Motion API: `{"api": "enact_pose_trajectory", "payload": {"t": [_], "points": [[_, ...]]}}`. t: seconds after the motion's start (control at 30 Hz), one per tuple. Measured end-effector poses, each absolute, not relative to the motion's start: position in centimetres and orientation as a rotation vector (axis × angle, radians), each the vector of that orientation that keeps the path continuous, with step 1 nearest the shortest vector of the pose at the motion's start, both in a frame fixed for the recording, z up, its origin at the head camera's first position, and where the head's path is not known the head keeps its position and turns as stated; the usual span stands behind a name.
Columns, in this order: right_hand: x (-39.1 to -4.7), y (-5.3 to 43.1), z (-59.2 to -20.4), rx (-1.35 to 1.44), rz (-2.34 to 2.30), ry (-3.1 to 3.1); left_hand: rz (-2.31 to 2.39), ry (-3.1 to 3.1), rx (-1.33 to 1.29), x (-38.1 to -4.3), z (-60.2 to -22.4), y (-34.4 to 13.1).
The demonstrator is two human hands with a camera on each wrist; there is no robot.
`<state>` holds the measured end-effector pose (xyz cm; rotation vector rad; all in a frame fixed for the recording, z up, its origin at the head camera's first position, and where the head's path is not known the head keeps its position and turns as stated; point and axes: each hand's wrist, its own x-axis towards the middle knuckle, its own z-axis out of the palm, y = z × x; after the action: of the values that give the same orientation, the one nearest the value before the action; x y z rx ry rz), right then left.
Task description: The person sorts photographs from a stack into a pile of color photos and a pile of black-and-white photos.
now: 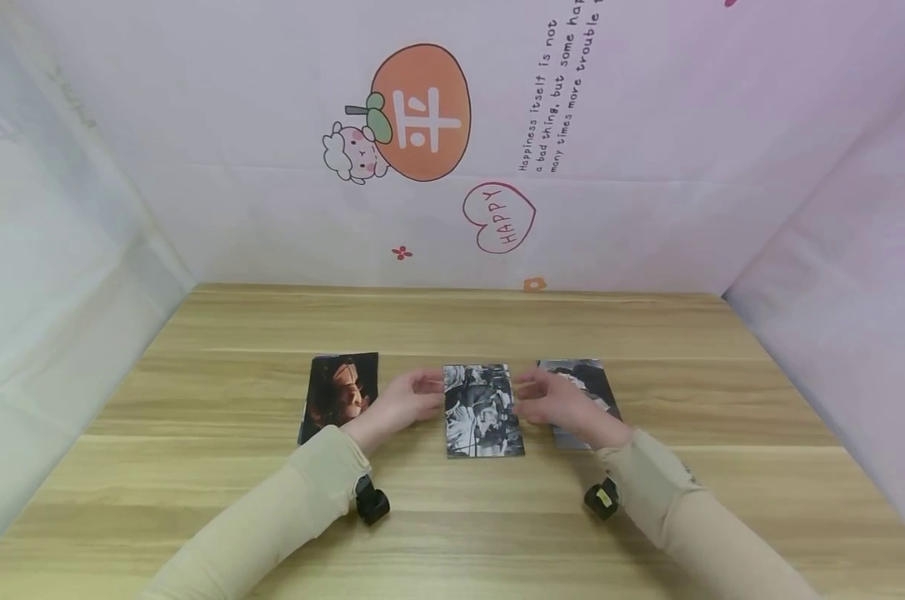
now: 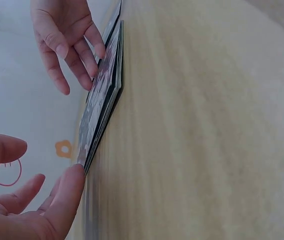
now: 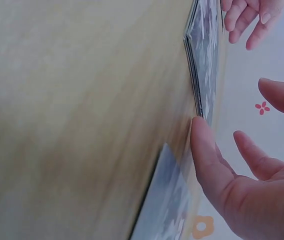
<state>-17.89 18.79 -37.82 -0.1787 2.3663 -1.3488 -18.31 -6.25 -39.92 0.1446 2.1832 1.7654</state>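
A small stack of black-and-white photo cards lies on the table between the two hands. My left hand is at its left side, fingers loosely bent, with a fingertip at the edge in the left wrist view. On the other side, my right hand reaches over another black-and-white photo card and partly hides it. Its lowest fingertip is close against the stack in the right wrist view. Neither hand grips anything. A dark photo card with an orange-lit face lies beneath the left forearm, partly covered.
The wood-grain table runs back to a white printed cloth wall, with cloth on both sides too. Both sleeves carry small black wrist cameras, low over the tabletop.
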Motion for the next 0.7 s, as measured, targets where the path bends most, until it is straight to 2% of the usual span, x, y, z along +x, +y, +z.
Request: {"api": "enact_pose_trajectory", "payload": {"t": [0.7], "points": [[-17.80, 18.62, -38.25, -0.158, -1.380, 2.342, 1.793, 2.108, 0.164, -17.78, -40.31, -6.26]]}}
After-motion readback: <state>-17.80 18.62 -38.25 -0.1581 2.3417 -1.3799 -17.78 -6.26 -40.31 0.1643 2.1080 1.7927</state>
